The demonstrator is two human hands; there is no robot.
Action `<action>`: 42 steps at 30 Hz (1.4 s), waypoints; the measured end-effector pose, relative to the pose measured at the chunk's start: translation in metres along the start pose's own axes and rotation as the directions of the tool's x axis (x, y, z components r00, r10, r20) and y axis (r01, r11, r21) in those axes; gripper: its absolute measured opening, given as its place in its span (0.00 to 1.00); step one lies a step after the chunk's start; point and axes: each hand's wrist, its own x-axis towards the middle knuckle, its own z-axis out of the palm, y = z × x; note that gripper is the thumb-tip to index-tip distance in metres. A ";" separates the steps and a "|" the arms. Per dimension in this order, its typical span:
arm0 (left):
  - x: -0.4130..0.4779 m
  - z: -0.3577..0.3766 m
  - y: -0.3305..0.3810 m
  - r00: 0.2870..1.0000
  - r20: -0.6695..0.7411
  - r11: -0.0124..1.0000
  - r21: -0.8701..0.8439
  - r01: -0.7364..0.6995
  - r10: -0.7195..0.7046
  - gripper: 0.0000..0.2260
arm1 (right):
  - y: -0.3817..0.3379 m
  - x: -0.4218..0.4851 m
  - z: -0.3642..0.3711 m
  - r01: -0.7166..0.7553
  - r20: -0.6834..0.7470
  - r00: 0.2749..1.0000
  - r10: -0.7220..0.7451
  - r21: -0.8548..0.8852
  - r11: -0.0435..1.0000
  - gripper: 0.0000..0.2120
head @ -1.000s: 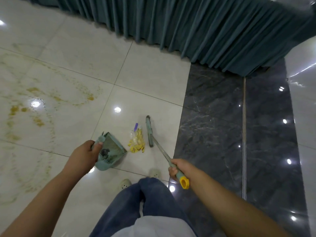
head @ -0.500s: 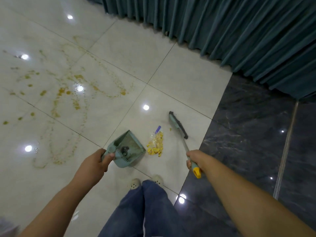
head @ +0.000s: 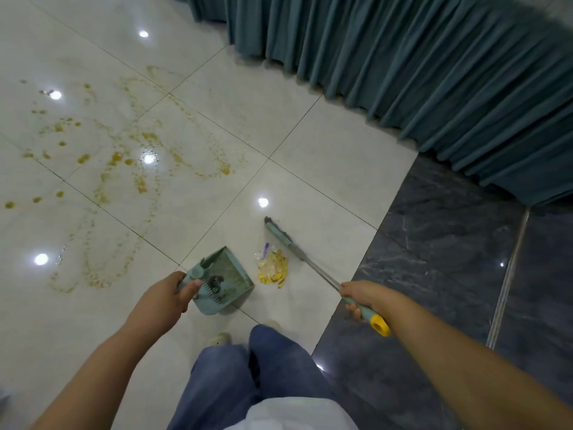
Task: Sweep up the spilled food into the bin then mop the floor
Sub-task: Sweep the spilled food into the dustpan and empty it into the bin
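**Yellow scraps between dustpan and broom**

The spilled food (head: 273,270), a small heap of yellow pieces with a bit of clear wrapper, lay on the pale floor tile (head: 325,169), between the dustpan (head: 224,282) on its left and the broom (head: 283,238) head on its right. The left hand (head: 169,294) was clenched around the dustpan's handle. The right hand (head: 361,297) gripped the broom's handle near its yellow end. Yellowish smears (head: 124,162) marked the tiles further left. A teal curtain (head: 418,66) hung behind.
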 end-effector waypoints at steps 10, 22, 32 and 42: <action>-0.002 -0.017 -0.036 0.995 0.102 1.000 0.021 -0.008 0.006 0.13 | 0.011 0.022 0.056 -0.006 -0.028 1.000 0.002 -0.126 0.992 0.06; -0.009 -0.047 -0.085 0.983 0.175 0.996 -0.083 -0.044 0.058 0.16 | 0.073 -0.028 0.115 0.098 -0.045 0.993 -0.105 -0.135 0.986 0.12; -0.008 -0.043 -0.101 0.979 0.170 0.993 -0.067 -0.101 0.112 0.17 | 0.089 -0.018 0.157 -0.063 -0.032 0.995 0.093 0.521 0.851 0.12; 0.002 -0.038 -0.104 0.981 0.174 0.993 -0.092 -0.069 0.085 0.16 | 0.076 -0.030 0.188 -0.180 0.190 0.979 0.077 0.619 0.765 0.12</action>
